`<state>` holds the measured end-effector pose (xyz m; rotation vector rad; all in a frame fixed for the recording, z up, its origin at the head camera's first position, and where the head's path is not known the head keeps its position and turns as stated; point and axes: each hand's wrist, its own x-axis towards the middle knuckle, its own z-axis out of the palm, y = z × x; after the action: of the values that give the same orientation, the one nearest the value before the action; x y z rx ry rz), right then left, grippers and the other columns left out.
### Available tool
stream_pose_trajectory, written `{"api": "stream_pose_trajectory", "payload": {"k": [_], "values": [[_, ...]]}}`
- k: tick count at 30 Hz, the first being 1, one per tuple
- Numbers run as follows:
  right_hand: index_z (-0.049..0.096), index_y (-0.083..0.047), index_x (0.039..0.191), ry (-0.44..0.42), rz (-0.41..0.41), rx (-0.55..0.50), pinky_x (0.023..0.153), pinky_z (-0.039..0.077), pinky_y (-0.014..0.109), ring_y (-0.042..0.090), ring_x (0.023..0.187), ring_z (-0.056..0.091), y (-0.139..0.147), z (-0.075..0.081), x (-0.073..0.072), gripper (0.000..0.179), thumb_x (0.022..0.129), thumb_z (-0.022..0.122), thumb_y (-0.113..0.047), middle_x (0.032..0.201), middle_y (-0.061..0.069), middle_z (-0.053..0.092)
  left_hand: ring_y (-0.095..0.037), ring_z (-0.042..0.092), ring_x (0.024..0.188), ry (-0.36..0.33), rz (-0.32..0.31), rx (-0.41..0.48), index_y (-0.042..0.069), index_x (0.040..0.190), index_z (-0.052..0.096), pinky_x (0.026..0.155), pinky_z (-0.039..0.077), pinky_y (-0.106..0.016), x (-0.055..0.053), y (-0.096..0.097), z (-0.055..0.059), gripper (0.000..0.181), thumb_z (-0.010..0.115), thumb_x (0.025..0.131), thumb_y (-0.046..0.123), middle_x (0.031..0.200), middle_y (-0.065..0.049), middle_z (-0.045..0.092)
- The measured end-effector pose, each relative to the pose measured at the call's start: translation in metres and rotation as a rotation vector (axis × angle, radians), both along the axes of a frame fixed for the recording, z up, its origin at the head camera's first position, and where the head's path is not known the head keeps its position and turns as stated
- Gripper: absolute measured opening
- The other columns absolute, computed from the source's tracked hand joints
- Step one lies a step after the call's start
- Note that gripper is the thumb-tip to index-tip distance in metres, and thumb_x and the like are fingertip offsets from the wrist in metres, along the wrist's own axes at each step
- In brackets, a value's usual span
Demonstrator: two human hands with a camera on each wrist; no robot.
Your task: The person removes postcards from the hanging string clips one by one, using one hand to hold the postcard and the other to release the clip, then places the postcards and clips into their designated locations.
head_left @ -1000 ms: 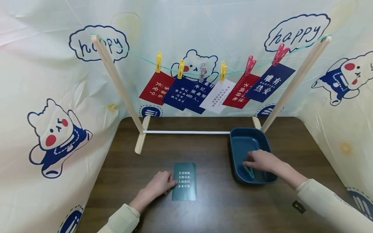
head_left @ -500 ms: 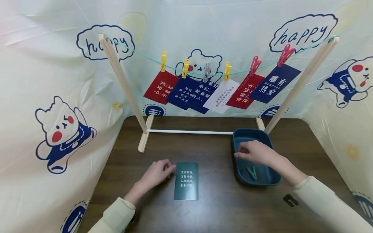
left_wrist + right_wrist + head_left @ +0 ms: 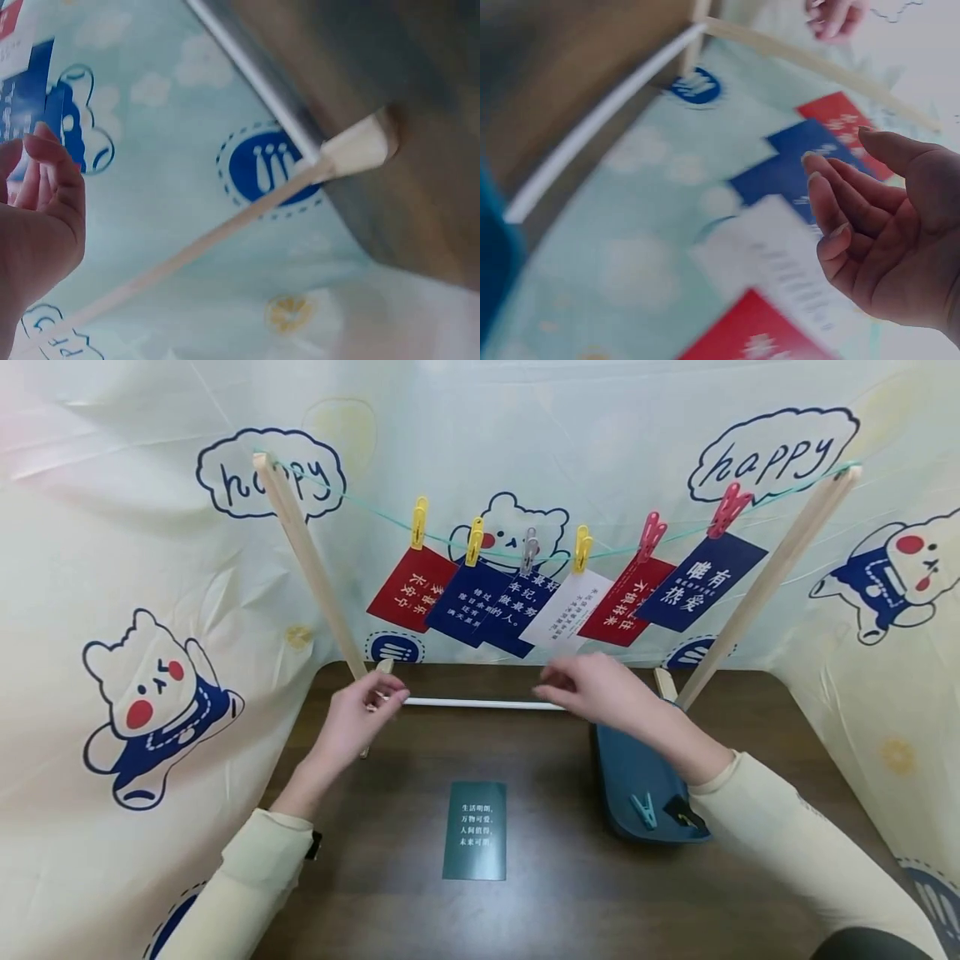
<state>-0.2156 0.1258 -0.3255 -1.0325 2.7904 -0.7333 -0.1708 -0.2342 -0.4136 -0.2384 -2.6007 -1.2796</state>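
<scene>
Both hands are raised above the table with loosely bent fingers and nothing in them. My left hand (image 3: 360, 714) is in front of the rack's left wooden post (image 3: 311, 556). My right hand (image 3: 600, 689) hovers over the far part of the blue tray (image 3: 626, 777), below the hanging cards; its palm (image 3: 900, 240) shows empty in the right wrist view. A teal clothespin (image 3: 643, 811) lies in the tray. On the table lies a dark green card (image 3: 476, 831) with white writing. From the cord hang several cards, among them a white card (image 3: 567, 610), held by yellow, grey and pink clothespins.
The cord (image 3: 375, 512) runs between the left post and the right wooden post (image 3: 765, 585). A white rod (image 3: 480, 702) joins the rack's feet low at the back. Printed cloth (image 3: 187, 568) surrounds the brown table (image 3: 375, 893).
My left hand has left the green card's edge and risen up and leftward. My right hand has come off the clothespin in the tray and moved up and left, empty.
</scene>
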Motion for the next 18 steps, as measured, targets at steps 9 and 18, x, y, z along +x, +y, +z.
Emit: {"api": "stream_pose_trajectory", "payload": {"k": [9,18], "values": [[0.061,-0.009,0.135,0.142,0.021,-0.117,0.073,0.059,0.032,0.016,0.080,0.069,-0.060,0.077,-0.017,0.043,0.101,0.070,-0.033,0.098,0.005,0.076,0.001,0.060,0.061,0.285,0.094,0.082,0.001,0.122,0.070,0.055,0.050,-0.012,-0.032,-0.021,0.018,0.026,0.073,0.098,0.010,0.107,-0.017,0.068],[0.061,-0.009,0.135,0.265,0.017,-0.141,0.084,0.051,0.026,0.016,0.092,0.062,-0.107,0.132,-0.054,0.038,0.106,0.061,-0.035,0.110,0.005,0.074,0.005,0.060,0.067,0.308,0.173,0.129,0.000,0.126,0.068,0.060,0.049,-0.008,-0.053,-0.022,0.044,0.030,0.072,0.099,0.013,0.123,-0.018,0.065]]}}
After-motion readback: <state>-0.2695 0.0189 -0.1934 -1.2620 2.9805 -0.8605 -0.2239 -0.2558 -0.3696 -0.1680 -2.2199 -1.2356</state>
